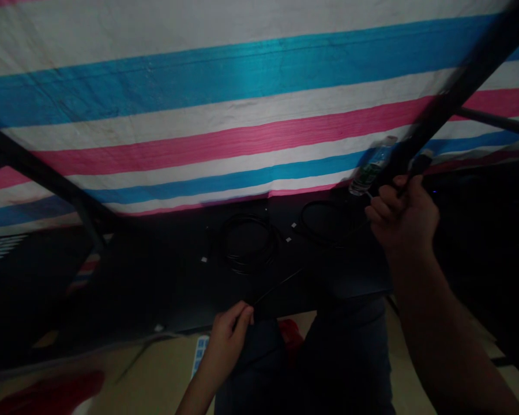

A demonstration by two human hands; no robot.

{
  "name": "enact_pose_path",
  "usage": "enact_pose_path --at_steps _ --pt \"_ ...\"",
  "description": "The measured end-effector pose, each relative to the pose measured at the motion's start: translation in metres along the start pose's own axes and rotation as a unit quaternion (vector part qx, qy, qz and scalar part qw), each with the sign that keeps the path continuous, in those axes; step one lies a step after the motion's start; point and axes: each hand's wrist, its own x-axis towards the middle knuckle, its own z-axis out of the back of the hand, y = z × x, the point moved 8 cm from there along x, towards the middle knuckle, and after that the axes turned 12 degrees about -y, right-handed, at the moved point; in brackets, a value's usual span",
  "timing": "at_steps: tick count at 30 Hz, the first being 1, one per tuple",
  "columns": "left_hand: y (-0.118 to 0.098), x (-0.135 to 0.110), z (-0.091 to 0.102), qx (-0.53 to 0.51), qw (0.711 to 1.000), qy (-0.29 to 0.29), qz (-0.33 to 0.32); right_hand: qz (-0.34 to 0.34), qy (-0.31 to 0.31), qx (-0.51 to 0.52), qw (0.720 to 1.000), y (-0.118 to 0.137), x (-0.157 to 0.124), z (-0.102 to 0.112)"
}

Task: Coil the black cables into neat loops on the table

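My left hand [229, 337] low in the view pinches a thin black cable [277, 287], which runs up and away over the dark table [155, 288]. My right hand [402, 216] is raised at the right and grips a black cable with a dark plug end [421, 162] sticking up above the fingers. Just left of those fingers stands a blurred clear water bottle [372, 167] with a green label. Two coiled black cables [248, 243] lie on the table, the second coil [328, 222] close below my right hand.
A blue, pink and white striped tarp [242, 115] hangs across the back, crossed by dark metal frame bars [458, 98]. Several small white cable ends [204, 259] dot the table. Below its front edge are my dark trousers [346, 346] and a beige floor [155, 369].
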Motion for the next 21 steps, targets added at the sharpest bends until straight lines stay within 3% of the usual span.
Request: enact_pose_path --at_steps 5,12,17,21 --pt "-0.003 0.008 0.01 -0.045 0.998 -0.033 0.003 0.057 -0.005 0.045 0.997 0.014 0.006 0.023" --pt "0.006 0.035 0.045 -0.182 0.976 -0.074 0.094 0.034 -0.105 0.104 0.988 -0.006 0.002 0.089" --pt "-0.012 0.063 0.085 -0.3 0.935 -0.158 0.104 0.064 -0.124 0.09 0.986 -0.021 -0.003 0.091" --pt "-0.042 0.098 0.101 -0.364 0.914 -0.161 0.077 0.043 -0.048 0.024 0.998 -0.04 -0.006 0.081"
